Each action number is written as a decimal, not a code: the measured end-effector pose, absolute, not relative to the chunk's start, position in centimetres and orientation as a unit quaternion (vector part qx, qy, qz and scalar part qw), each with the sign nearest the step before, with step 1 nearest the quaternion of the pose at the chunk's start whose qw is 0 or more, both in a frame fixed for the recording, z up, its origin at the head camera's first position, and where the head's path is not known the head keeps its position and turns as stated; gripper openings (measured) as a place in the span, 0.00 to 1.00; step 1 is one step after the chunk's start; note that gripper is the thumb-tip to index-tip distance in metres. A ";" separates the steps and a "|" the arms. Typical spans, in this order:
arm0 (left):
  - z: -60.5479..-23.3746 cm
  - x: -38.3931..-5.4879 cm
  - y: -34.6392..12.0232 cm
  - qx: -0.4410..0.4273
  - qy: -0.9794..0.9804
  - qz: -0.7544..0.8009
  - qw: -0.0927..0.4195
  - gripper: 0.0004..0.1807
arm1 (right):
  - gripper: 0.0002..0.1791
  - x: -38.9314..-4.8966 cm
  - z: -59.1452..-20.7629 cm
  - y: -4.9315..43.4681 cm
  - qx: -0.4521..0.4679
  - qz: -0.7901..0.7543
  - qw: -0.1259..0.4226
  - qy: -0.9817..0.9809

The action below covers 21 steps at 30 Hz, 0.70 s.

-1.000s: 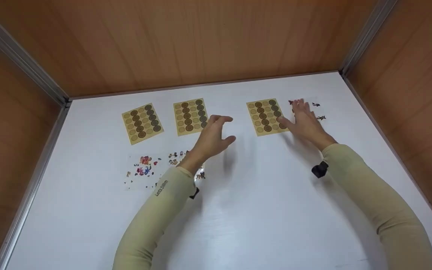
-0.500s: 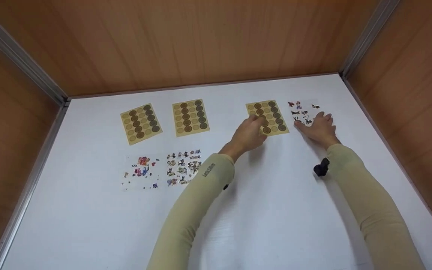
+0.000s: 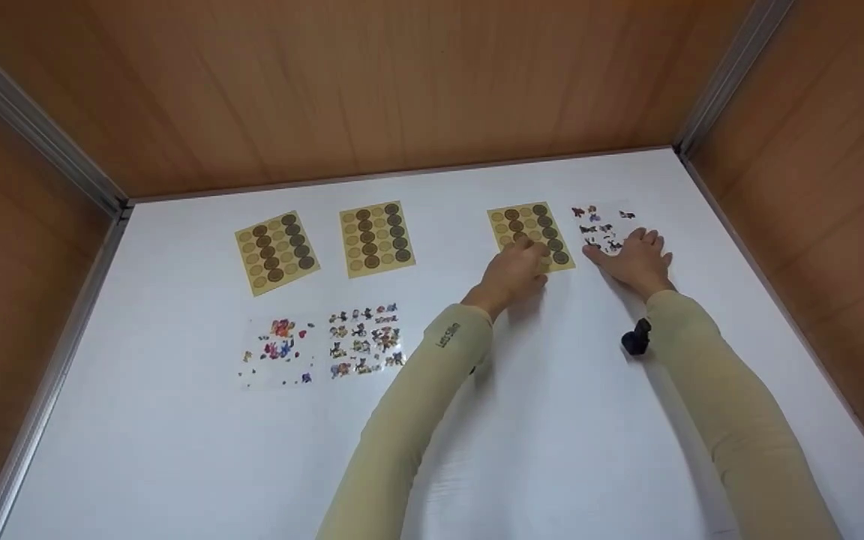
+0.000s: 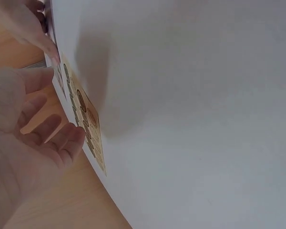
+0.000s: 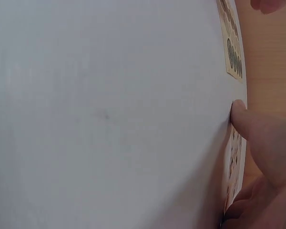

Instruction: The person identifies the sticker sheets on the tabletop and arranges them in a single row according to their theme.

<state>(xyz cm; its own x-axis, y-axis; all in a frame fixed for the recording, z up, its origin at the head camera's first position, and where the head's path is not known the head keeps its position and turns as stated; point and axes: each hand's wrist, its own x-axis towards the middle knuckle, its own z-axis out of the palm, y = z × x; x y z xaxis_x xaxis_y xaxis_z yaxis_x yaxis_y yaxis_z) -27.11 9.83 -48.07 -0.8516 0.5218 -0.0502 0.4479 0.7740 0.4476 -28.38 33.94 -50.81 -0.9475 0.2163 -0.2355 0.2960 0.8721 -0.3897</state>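
Observation:
My left hand (image 3: 511,276) hovers low over the near part of the right-hand tan sheet of round stickers (image 3: 528,216). In the left wrist view its fingers are loosely bent, thumb apart, with nothing between them. My right hand (image 3: 636,262) rests at the near right part of a clear sticker sheet with small coloured figures (image 3: 598,217), thumb and fingers spread across it. In the right wrist view the thumb (image 5: 239,114) touches near the edge of that sheet, while the other fingers are partly hidden. Part of each sheet is covered by the hand over it.
Two more tan sheets of round stickers lie to the left, one tilted (image 3: 277,252) and one straighter (image 3: 377,238). Nearer me are two clear sticker sheets, one sparse (image 3: 279,349) and one fuller (image 3: 364,341). Wooden walls (image 3: 402,82) enclose the white table (image 3: 177,450).
My left hand has moved right, from beside the middle tan sheet to over the right one. My right hand has drawn back toward the clear sheet's near right side and stayed there.

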 end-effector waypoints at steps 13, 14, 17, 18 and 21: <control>-48.3 -27.9 11.7 0.259 0.942 0.188 0.097 0.27 | 0.71 -27.2 -50.6 36.6 0.050 -0.219 0.159 0.961; -48.3 -27.9 11.9 0.260 0.942 0.187 0.098 0.27 | 0.71 -27.1 -50.5 36.9 0.039 -0.215 0.164 0.962; -48.6 -27.8 12.5 0.264 0.942 0.183 0.099 0.27 | 0.70 -26.7 -50.3 37.8 0.005 -0.199 0.184 0.962; -48.7 -27.8 12.7 0.265 0.943 0.179 0.097 0.27 | 0.70 -26.6 -50.3 38.0 -0.004 -0.196 0.191 0.962; -49.0 -27.8 13.3 0.261 0.944 0.177 0.096 0.28 | 0.69 -26.2 -50.2 38.5 -0.019 -0.189 0.211 0.959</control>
